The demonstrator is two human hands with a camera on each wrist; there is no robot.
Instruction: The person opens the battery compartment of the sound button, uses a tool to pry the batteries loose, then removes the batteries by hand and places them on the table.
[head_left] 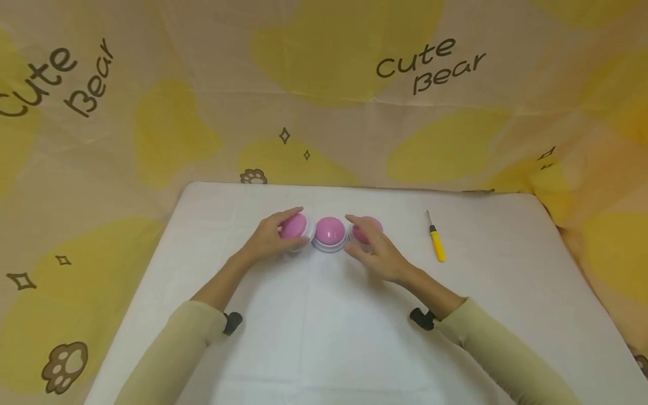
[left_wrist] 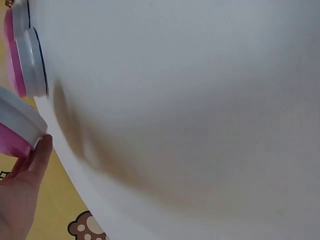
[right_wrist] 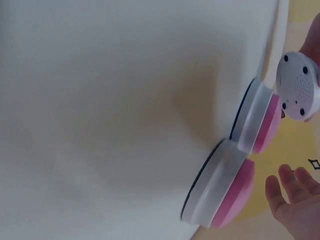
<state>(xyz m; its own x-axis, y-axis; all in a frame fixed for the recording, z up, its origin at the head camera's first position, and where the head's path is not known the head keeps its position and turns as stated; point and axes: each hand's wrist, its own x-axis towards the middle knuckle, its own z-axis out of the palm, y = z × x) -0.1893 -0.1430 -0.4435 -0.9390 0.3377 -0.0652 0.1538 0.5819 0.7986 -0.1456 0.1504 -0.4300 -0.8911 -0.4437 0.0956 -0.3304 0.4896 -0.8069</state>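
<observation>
Closest in, you've got the left sleeve and the right sleeve, both pale yellowish-green, with a black wrist camera sticking out on the inner side of each arm.

Past those, the left hand is pinching the left pink push button between thumb and fingers. That one's up off the white tabletop and tipped, so the right wrist view gets a decent look at its white underside, little dark feet and a patch of tiny holes included. The right hand has its thumb and fingers spread, loosely bent, right by the right pink push button. From the head view it kinda looks like it's on the thing, but from the right wrist the fingertips are clear of the dome.

That button sits flat, white base down and pink dome up. The middle pink push button sits the same way just beside it, between the hands. Can't tell if the lifted one touches its rim.

Well off to the right lies a yellow-handled screwdriver (pretty sure, though the tip's too small to make out), metal end pointing away.

Behind the table hangs a "Cute Bear" cloth with yellow blotches and paw prints.
</observation>
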